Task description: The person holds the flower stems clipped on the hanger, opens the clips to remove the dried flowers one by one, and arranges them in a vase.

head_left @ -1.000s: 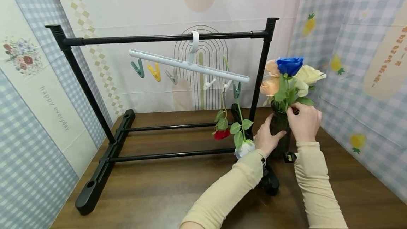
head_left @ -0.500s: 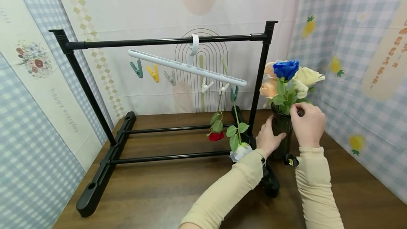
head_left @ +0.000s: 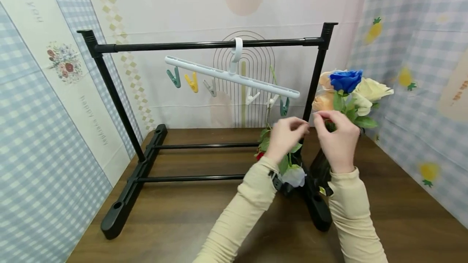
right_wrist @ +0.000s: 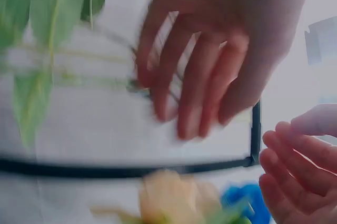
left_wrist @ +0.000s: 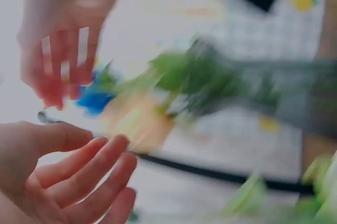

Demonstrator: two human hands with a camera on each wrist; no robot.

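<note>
My left hand (head_left: 287, 137) and right hand (head_left: 338, 139) are raised near each other in front of the rack's right post, fingers loosely bent. The wrist views show no object clearly held by the left hand (left_wrist: 79, 176) or right hand (right_wrist: 303, 166). Just behind the right hand, a dark green vase (head_left: 319, 165) holds a blue rose (head_left: 345, 80), peach roses (head_left: 323, 102) and a cream rose (head_left: 371, 88). Left of the vase, a white rose (head_left: 294, 175) and a red rose (head_left: 260, 156) hang upside down from a tilted pale blue hanger (head_left: 234, 77), partly hidden by my left hand.
A black rack (head_left: 183, 46) stands on the brown wooden table (head_left: 183, 222), its foot (head_left: 318, 210) close to the vase. Beneath the hanger dangle several clothespins, among them a yellow clothespin (head_left: 191, 82) and a green clothespin (head_left: 284, 106). Patterned cloth (head_left: 409, 92) surrounds the table.
Both hands have left the vase; they have risen and moved left. The left hand has shifted further, in front of the hanging roses. The head view has turned slightly left.
</note>
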